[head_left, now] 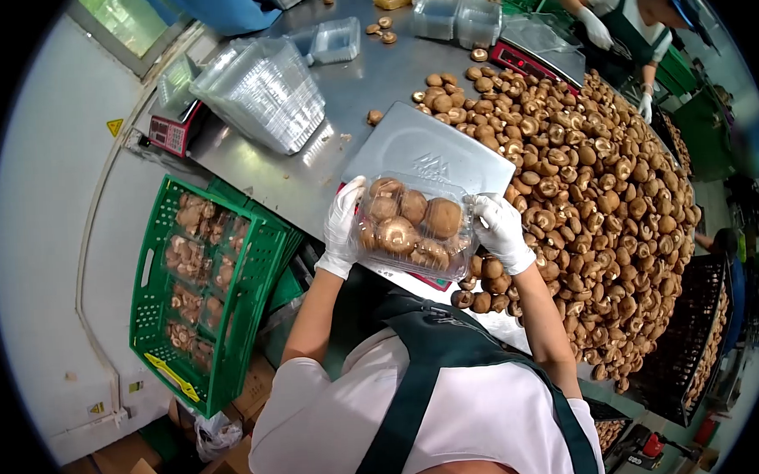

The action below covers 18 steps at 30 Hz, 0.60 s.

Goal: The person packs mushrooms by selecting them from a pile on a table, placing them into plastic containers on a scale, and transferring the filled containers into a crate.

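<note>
Between my two gloved hands is a clear plastic clamshell box point(414, 223) with several brown shiitake mushrooms point(397, 234) inside. My left hand point(343, 227) grips the box's left side, fingers closed on its edge. On the other side, my right hand point(500, 233) pinches the right edge near the upper corner. The box is held in front of a weighing scale point(435, 147) with a flat metal plate, partly covering it. To the right of my right hand lies a large heap of loose mushrooms point(581, 203).
A green crate point(155, 268) with packed mushroom boxes stands at left. Nested clear trays point(259, 90) are stacked on the metal table point(249, 169). A second scale point(520, 60) sits beyond the heap. A co-worker in white gloves point(595, 29) stands at upper right.
</note>
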### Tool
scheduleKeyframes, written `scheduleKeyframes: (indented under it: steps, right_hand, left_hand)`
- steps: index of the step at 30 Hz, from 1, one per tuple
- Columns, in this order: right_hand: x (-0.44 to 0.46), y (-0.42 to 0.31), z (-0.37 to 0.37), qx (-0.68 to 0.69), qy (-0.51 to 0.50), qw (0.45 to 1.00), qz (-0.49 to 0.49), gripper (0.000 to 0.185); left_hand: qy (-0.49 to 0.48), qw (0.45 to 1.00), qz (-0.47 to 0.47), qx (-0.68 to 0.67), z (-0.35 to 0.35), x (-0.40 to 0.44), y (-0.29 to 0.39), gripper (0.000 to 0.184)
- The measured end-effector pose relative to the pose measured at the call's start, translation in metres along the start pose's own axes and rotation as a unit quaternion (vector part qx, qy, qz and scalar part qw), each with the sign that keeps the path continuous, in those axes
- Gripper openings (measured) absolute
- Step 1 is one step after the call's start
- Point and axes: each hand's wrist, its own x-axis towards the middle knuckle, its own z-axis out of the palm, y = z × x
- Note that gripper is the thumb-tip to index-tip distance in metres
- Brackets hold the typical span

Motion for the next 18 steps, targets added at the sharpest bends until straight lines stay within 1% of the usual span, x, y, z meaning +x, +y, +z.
scheduleKeyframes:
  steps: [2, 3, 4, 5, 6, 7, 8, 9, 10, 11, 12, 13, 14, 15, 17, 18]
  right_hand:
    - [0.005, -0.007, 0.005, -0.006, 0.026, 0.999, -0.035, 0.027]
    - [0.007, -0.01, 0.009, 0.002, 0.023, 0.999, -0.04, 0.027]
    - [0.009, -0.014, 0.015, 0.01, 0.03, 0.999, -0.034, 0.028]
    - [0.011, -0.017, 0.02, 0.02, 0.037, 0.999, -0.029, 0.03]
    - [0.013, -0.024, 0.025, 0.042, 0.021, 0.999, -0.001, 0.029]
    - [0.013, -0.028, 0.03, 0.072, 0.009, 0.997, 0.012, 0.027]
    - [0.014, -0.035, 0.038, 0.123, 0.006, 0.992, 0.023, 0.026]
    - [0.013, -0.042, 0.046, 0.176, 0.001, 0.984, 0.034, 0.024]
    - [-0.001, -0.038, 0.055, 0.241, -0.103, 0.96, 0.103, 0.025]
    - [0.016, -0.068, 0.054, 0.321, -0.086, 0.935, 0.125, 0.03]
    - [0.013, -0.085, 0.063, 0.381, -0.123, 0.896, 0.191, 0.032]
    - [0.01, -0.098, 0.07, 0.432, -0.161, 0.849, 0.257, 0.035]
    - [0.013, -0.108, 0.076, 0.377, -0.162, 0.889, 0.201, 0.036]
    - [0.019, -0.118, 0.076, 0.372, -0.215, 0.876, 0.219, 0.034]
    - [0.008, -0.119, 0.106, 0.42, -0.237, 0.853, 0.201, 0.028]
    - [0.019, -0.13, 0.104, 0.408, -0.223, 0.868, 0.176, 0.021]
  left_hand:
    - [0.016, 0.999, 0.031, -0.001, -0.011, -0.006, 0.0, 0.039]
    - [0.021, 0.999, 0.026, 0.005, -0.014, -0.01, 0.0, 0.039]
    - [0.037, 0.986, -0.053, -0.154, -0.015, -0.013, 0.001, 0.041]
    - [0.055, 0.941, -0.127, -0.308, -0.014, -0.015, 0.003, 0.043]
    - [0.075, 0.867, -0.195, -0.453, -0.014, -0.018, 0.005, 0.045]
    - [0.096, 0.766, -0.253, -0.583, -0.017, -0.021, 0.004, 0.047]
    - [0.039, 0.857, -0.191, -0.477, -0.025, -0.027, 0.003, 0.048]
    - [-0.019, 0.925, -0.131, -0.355, -0.033, -0.037, 0.002, 0.049]
    - [-0.035, 0.864, -0.175, -0.471, -0.029, -0.056, -0.007, 0.053]
    - [-0.048, 0.786, -0.212, -0.579, -0.023, -0.072, -0.013, 0.057]
    - [0.01, 0.677, -0.226, -0.701, -0.018, -0.074, -0.006, 0.06]
    - [0.066, 0.547, -0.226, -0.803, -0.014, -0.071, 0.001, 0.063]
    - [0.107, 0.572, -0.234, -0.779, -0.024, -0.061, 0.016, 0.068]
    - [0.138, 0.564, -0.268, -0.769, -0.035, -0.06, 0.02, 0.065]
    - [0.24, 0.552, -0.286, -0.746, -0.054, -0.055, 0.018, 0.063]
    - [0.252, 0.568, -0.291, -0.728, -0.071, -0.062, 0.006, 0.056]
